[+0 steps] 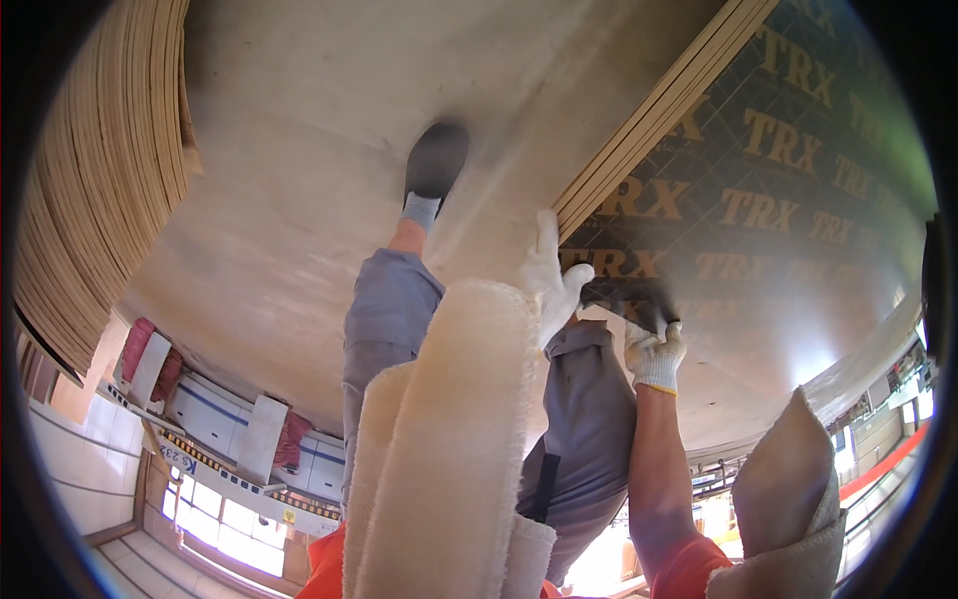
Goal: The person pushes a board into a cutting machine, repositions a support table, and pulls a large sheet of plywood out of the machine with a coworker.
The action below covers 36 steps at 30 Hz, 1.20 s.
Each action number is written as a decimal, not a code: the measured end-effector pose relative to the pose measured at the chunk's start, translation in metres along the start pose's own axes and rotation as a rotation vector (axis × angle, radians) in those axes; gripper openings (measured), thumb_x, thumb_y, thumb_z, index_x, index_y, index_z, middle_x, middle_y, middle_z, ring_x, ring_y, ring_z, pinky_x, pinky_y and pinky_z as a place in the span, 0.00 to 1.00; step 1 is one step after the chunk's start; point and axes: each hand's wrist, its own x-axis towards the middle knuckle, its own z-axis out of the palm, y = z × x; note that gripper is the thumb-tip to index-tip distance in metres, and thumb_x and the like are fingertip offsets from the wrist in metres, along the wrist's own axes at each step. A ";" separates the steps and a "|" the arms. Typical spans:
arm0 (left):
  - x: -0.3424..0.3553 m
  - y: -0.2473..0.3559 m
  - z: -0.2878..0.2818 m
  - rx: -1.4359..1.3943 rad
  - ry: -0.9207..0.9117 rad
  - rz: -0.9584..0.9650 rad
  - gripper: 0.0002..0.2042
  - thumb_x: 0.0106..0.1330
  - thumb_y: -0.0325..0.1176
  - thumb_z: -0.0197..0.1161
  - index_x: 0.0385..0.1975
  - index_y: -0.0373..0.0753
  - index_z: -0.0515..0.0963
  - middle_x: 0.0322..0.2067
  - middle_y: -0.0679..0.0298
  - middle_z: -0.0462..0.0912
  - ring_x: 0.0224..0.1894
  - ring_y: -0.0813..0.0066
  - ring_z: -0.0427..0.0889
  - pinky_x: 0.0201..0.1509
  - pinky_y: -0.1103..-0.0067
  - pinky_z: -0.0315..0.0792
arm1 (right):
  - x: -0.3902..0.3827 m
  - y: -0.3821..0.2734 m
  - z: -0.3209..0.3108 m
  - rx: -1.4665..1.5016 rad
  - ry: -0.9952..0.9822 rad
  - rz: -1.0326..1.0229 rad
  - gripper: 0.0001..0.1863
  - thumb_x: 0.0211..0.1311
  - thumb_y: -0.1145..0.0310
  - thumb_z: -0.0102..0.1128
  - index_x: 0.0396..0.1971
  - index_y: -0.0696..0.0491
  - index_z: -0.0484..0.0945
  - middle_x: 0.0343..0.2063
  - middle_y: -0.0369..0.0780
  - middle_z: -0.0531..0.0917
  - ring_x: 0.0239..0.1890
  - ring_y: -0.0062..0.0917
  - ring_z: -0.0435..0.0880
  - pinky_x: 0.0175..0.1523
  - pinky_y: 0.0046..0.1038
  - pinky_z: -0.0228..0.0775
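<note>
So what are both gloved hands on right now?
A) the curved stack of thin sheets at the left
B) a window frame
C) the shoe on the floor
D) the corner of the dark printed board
D: the left hand and the right hand, both in white gloves, grip the corner of the dark printed board.

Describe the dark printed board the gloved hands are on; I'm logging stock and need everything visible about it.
The dark board is a large flat sheet with a smooth, slightly glossy brown-black face printed all over with repeated gold lettering. Its long edge shows pale layered plies, like film-faced plywood, and it seems to top a stack of similar sheets. It lies flat beside the bare floor. The left hand grips its near corner; the right hand holds the edge alongside.
</note>
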 end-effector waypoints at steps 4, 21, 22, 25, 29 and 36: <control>0.009 0.002 -0.001 0.027 -0.068 0.023 0.50 0.65 0.41 0.74 0.82 0.37 0.48 0.69 0.32 0.70 0.65 0.33 0.77 0.68 0.57 0.73 | -0.001 0.001 0.005 -0.038 -0.021 -0.006 0.34 0.86 0.43 0.33 0.70 0.54 0.72 0.70 0.49 0.75 0.73 0.49 0.73 0.76 0.53 0.69; 0.078 -0.162 -0.219 0.304 -0.113 0.088 0.38 0.71 0.52 0.62 0.77 0.42 0.60 0.69 0.42 0.73 0.68 0.40 0.75 0.71 0.58 0.70 | 0.070 0.167 -0.075 -0.435 -0.291 0.012 0.23 0.84 0.49 0.47 0.25 0.44 0.66 0.19 0.35 0.66 0.22 0.31 0.67 0.31 0.37 0.63; 0.101 -0.230 -0.239 0.100 -0.037 0.194 0.38 0.71 0.53 0.62 0.77 0.43 0.60 0.69 0.42 0.74 0.68 0.40 0.76 0.71 0.58 0.70 | 0.088 0.178 -0.084 -0.457 -0.323 0.029 0.23 0.84 0.51 0.48 0.23 0.43 0.65 0.17 0.34 0.63 0.20 0.30 0.64 0.29 0.36 0.59; 0.121 -0.262 -0.256 0.282 -0.062 0.051 0.28 0.79 0.55 0.54 0.68 0.42 0.76 0.63 0.43 0.80 0.69 0.45 0.77 0.71 0.60 0.72 | 0.142 0.155 -0.126 -0.814 -0.295 -0.306 0.22 0.82 0.53 0.51 0.22 0.43 0.64 0.16 0.33 0.62 0.19 0.29 0.62 0.27 0.34 0.58; 0.080 -0.425 -0.362 0.195 0.069 0.002 0.25 0.83 0.51 0.53 0.64 0.38 0.81 0.56 0.54 0.88 0.60 0.62 0.82 0.65 0.70 0.75 | 0.068 0.205 0.001 -0.745 -0.771 -0.245 0.16 0.76 0.58 0.53 0.24 0.44 0.69 0.18 0.31 0.64 0.19 0.26 0.65 0.27 0.32 0.62; 0.019 -0.494 -0.389 0.727 -0.122 -0.031 0.30 0.75 0.61 0.55 0.62 0.43 0.82 0.58 0.48 0.85 0.63 0.48 0.82 0.65 0.57 0.76 | 0.009 0.233 0.095 -1.132 -0.383 -0.760 0.20 0.69 0.50 0.57 0.43 0.51 0.86 0.27 0.35 0.84 0.29 0.23 0.82 0.36 0.29 0.75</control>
